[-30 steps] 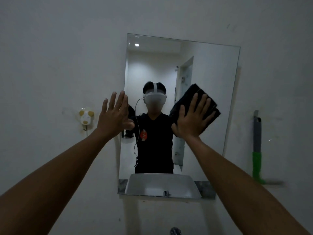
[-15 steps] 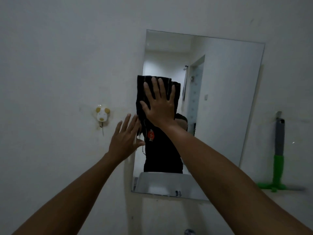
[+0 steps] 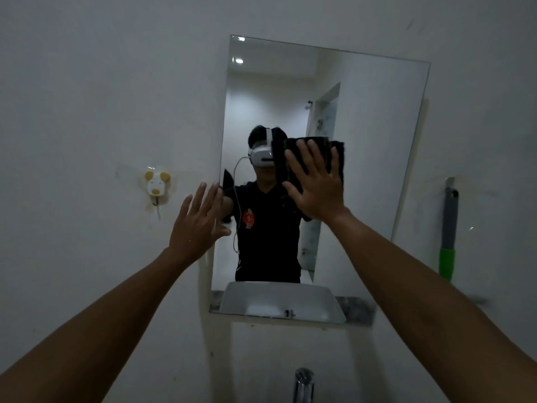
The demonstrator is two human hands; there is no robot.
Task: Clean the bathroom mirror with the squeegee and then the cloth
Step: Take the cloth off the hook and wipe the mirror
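A frameless rectangular mirror (image 3: pixel 372 146) hangs on the white wall. My right hand (image 3: pixel 318 186) presses a folded black cloth (image 3: pixel 337 158) flat against the middle of the glass, fingers spread over it. My left hand (image 3: pixel 199 222) lies open with spread fingers at the mirror's left edge, partly on the wall. The squeegee (image 3: pixel 449 231), with a grey and green handle, hangs on the wall to the right of the mirror, its blade blurred low down.
An animal-shaped wall hook (image 3: pixel 156 184) sticks to the wall left of the mirror. A chrome tap (image 3: pixel 303 383) rises at the bottom centre. The mirror reflects a white basin (image 3: pixel 279 298) and a person in a black shirt.
My right hand has slid the cloth rightwards across the glass from the left part to the middle. My left hand stays at the mirror's left edge. The view has shifted.
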